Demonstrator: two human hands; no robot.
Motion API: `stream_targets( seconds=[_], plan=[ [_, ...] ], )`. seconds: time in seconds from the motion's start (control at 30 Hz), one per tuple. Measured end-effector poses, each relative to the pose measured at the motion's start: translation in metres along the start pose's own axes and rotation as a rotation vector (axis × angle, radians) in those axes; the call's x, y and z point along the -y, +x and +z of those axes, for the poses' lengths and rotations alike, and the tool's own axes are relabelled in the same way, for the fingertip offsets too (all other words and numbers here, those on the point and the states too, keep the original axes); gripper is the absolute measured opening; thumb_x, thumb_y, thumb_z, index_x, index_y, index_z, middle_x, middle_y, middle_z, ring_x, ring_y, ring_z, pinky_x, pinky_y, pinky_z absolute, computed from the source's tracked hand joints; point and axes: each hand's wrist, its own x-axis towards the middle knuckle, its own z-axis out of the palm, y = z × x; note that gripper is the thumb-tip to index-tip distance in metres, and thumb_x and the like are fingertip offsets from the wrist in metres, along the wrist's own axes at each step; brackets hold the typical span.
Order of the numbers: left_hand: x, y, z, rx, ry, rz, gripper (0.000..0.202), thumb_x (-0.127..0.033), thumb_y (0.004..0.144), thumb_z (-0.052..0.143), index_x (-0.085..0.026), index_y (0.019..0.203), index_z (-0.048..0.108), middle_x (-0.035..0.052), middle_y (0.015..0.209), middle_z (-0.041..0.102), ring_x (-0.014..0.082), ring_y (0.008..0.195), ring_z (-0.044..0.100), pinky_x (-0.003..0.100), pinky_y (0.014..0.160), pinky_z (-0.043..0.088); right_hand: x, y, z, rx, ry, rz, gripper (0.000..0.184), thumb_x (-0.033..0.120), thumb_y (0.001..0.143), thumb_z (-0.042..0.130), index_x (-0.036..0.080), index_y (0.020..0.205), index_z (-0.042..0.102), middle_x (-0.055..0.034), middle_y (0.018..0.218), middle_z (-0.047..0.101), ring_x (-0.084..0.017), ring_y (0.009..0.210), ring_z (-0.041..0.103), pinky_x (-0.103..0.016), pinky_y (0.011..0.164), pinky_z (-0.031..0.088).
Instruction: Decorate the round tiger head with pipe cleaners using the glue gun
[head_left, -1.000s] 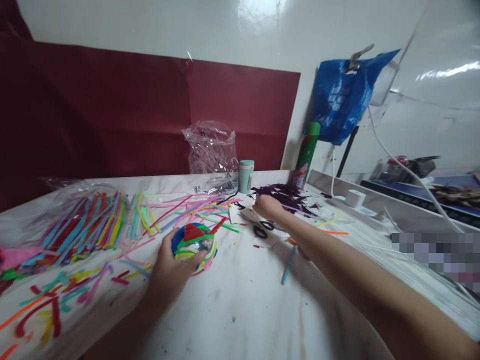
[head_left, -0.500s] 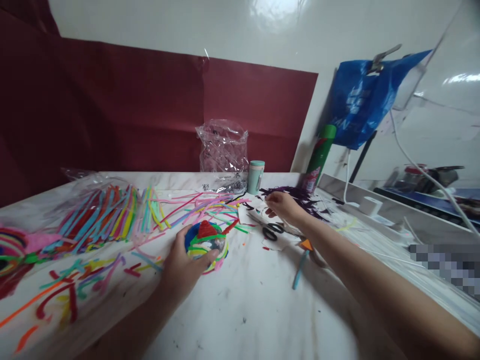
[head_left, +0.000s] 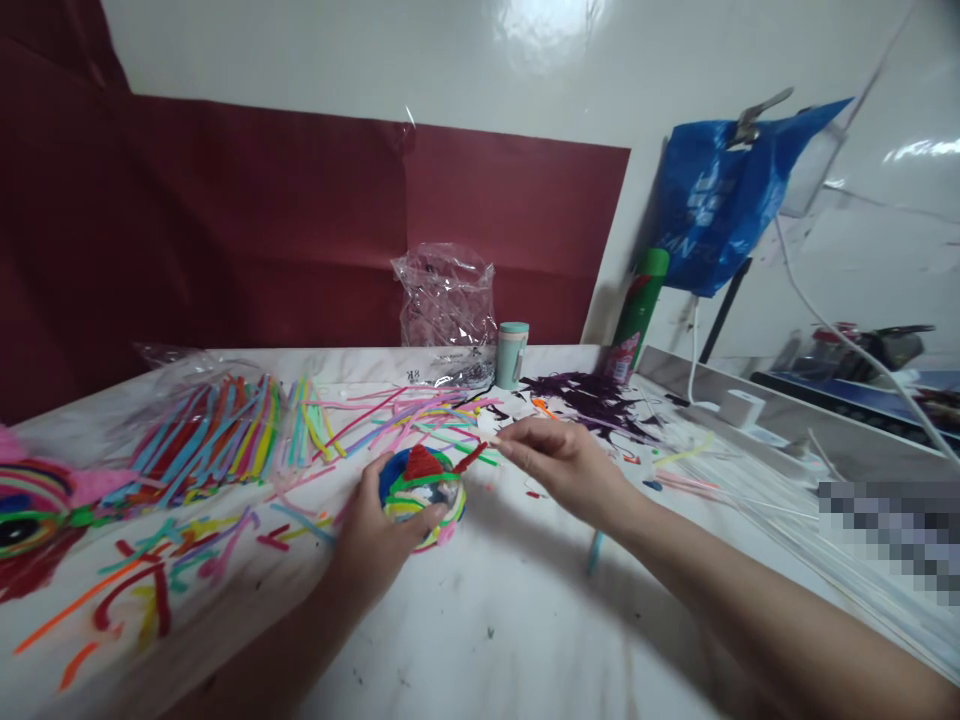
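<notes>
My left hand (head_left: 379, 535) is wrapped round a small round craft piece (head_left: 409, 505) covered in coloured pipe cleaners, with green, yellow and blue bands and a red pointed patch on top. From its right side sticks out a short red pipe cleaner (head_left: 470, 458). The fingertips of my right hand (head_left: 559, 462) are pinched together at the outer end of this red stem. Under my right forearm lies a blue pen-like stick (head_left: 595, 552), partly hidden.
Bundled pipe cleaners (head_left: 202, 430) lie at the left beside cut pieces (head_left: 161, 570) and a second colourful craft piece (head_left: 34, 505). Purple shreds (head_left: 589, 400), a mint-green cup (head_left: 512, 355) and a green spray can (head_left: 639, 315) stand or lie at the back. A clear plastic bag (head_left: 448, 300) leans there.
My right hand has come back from near the scissors and paper, leftward and nearer, to the red pipe cleaner's end. My left hand still holds the craft piece, shifted slightly right in view.
</notes>
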Motion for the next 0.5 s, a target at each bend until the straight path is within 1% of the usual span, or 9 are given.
stream_targets(
  seconds=[0.1, 0.13, 0.2, 0.27, 0.37, 0.5],
  plan=[
    [0.0, -0.005, 0.002, -0.011, -0.011, 0.045, 0.078, -0.027, 0.051, 0.079, -0.02, 0.123, 0.049, 0.011, 0.117, 0.061, 0.0297, 0.11, 0.057, 0.045, 0.097, 0.042, 0.014, -0.008, 0.014, 0.118, -0.073, -0.064, 0.019, 0.031, 0.089, 0.05, 0.019, 0.09, 0.065, -0.0002, 0.072, 0.064, -0.012, 0.064, 0.056, -0.022, 0.059, 0.043],
    [0.001, -0.007, 0.003, -0.014, -0.016, 0.061, 0.078, -0.026, 0.05, 0.08, -0.02, 0.122, 0.05, 0.0108, 0.117, 0.062, 0.03, 0.11, 0.057, 0.046, 0.098, 0.041, 0.016, -0.011, 0.018, 0.149, -0.095, -0.075, 0.019, 0.029, 0.09, 0.049, 0.019, 0.091, 0.064, -0.0005, 0.073, 0.065, -0.012, 0.064, 0.057, -0.022, 0.059, 0.043],
    [0.003, -0.009, 0.004, -0.005, -0.02, 0.096, 0.079, -0.026, 0.049, 0.081, -0.02, 0.121, 0.05, 0.0113, 0.118, 0.061, 0.0305, 0.112, 0.056, 0.047, 0.098, 0.041, 0.016, -0.015, 0.025, 0.183, -0.155, -0.099, 0.019, 0.027, 0.09, 0.047, 0.018, 0.088, 0.063, -0.0018, 0.073, 0.066, -0.013, 0.064, 0.058, -0.022, 0.06, 0.045],
    [0.005, -0.011, 0.005, 0.019, -0.002, 0.132, 0.081, -0.027, 0.049, 0.082, -0.02, 0.123, 0.048, 0.0121, 0.121, 0.059, 0.0304, 0.114, 0.055, 0.046, 0.099, 0.04, 0.012, -0.018, 0.03, 0.187, -0.222, -0.115, 0.019, 0.024, 0.089, 0.046, 0.018, 0.083, 0.062, -0.0038, 0.076, 0.068, -0.014, 0.066, 0.06, -0.024, 0.061, 0.046],
    [0.009, -0.012, 0.005, 0.046, 0.051, 0.176, 0.081, -0.026, 0.052, 0.081, -0.019, 0.125, 0.046, 0.0123, 0.123, 0.057, 0.0296, 0.115, 0.054, 0.045, 0.099, 0.04, 0.002, -0.019, 0.034, 0.16, -0.306, -0.119, 0.016, 0.022, 0.087, 0.047, 0.017, 0.081, 0.061, -0.0051, 0.074, 0.068, -0.015, 0.064, 0.061, -0.025, 0.059, 0.046],
    [0.015, -0.013, 0.006, 0.02, 0.082, 0.232, 0.083, -0.023, 0.05, 0.082, -0.022, 0.125, 0.046, 0.0107, 0.121, 0.056, 0.0295, 0.114, 0.053, 0.045, 0.098, 0.04, -0.004, -0.018, 0.039, 0.161, -0.345, -0.182, 0.015, 0.016, 0.084, 0.047, 0.018, 0.075, 0.06, -0.0046, 0.072, 0.066, -0.015, 0.064, 0.06, -0.024, 0.058, 0.045]
  ],
)
